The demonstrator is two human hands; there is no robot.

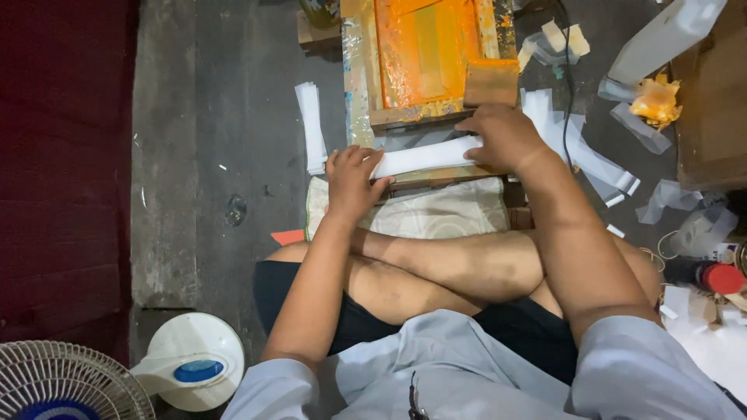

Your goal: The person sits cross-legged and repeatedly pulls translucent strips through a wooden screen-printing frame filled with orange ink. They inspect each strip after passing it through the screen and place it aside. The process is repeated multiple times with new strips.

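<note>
Nearest to the camera is the person's grey shirt point(467, 365), and under it the crossed bare legs point(443, 272) in dark shorts, as the person sits on the concrete floor point(210, 117). At the lower left stands a white fan point(117, 373) with a blue mark on its base. In front of the legs lies a pale cloth point(436, 210) on the floor. Just beyond the cloth, both hands are on a stack of white strips point(424, 158) that lies across the near edge of a wooden printing frame point(424, 54). The left hand point(352, 180) is curled around the left end of the stack, with the fingers over the top and the thumb at the near side, so it grips this end. The right hand point(502, 136) lies flatter on the right end of the stack, the fingers bent only a little and pressing down; whether the thumb goes under the strips I cannot tell. The frame behind the hands is covered with orange ink, and a wooden squeegee point(490, 82) rests on its right part, just beside the right hand. To the left of the frame another pile of white strips point(313, 128) lies on the floor, apart from the left hand. To the right are more loose strips point(591, 159), a crumpled yellow plastic bag point(656, 103), and nearer the knee a bottle with a red cap point(720, 278).
</note>
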